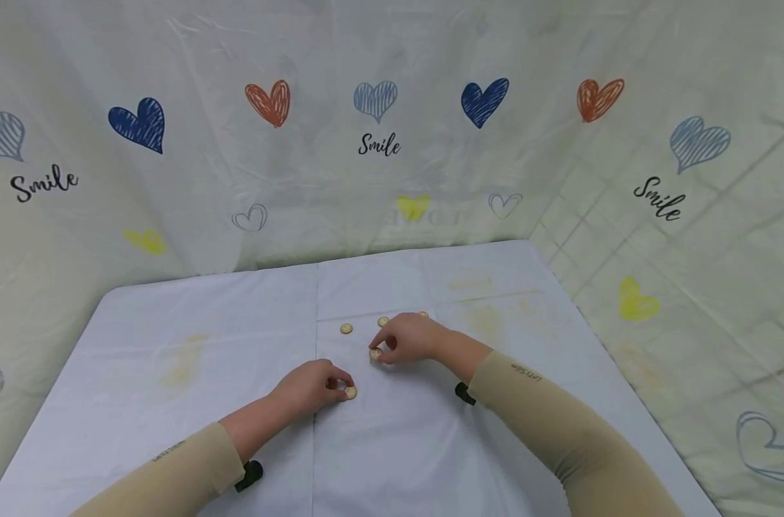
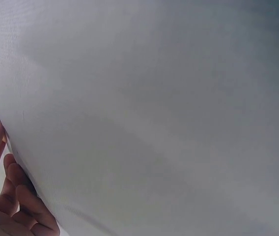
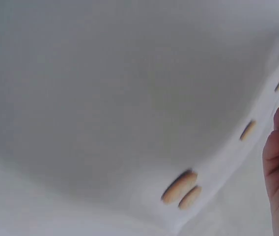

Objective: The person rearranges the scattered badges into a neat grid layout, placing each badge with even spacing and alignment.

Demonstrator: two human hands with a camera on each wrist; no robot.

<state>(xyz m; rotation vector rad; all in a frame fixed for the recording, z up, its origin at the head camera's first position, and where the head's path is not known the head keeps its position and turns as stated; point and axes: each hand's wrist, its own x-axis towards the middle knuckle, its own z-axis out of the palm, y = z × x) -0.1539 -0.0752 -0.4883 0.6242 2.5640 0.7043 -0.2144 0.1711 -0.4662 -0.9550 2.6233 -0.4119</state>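
In the head view, my left hand (image 1: pixel 311 388) pinches a small round wooden disc (image 1: pixel 350 393) between thumb and finger, low over the white cloth. Farther back and to the right, a second wooden disc (image 1: pixel 375 354) is between the thumb and fingertips of my right hand (image 1: pixel 408 337). Beyond the hands, one pale disc (image 1: pixel 346 328) lies flat on the cloth. Two more discs, a nearer one (image 1: pixel 383 321) and a farther one (image 1: pixel 423 314), are partly covered by the right hand. The right wrist view shows several discs (image 3: pixel 247 130) beside that hand's fingers.
A white cloth with yellowish stains covers the table (image 1: pixel 192 431). Creases run along and across it. Behind and to the right hangs a pale curtain (image 1: pixel 327 179) printed with hearts and "Smile". A small black object (image 1: pixel 465 393) shows under the right sleeve, another (image 1: pixel 250 474) under the left.
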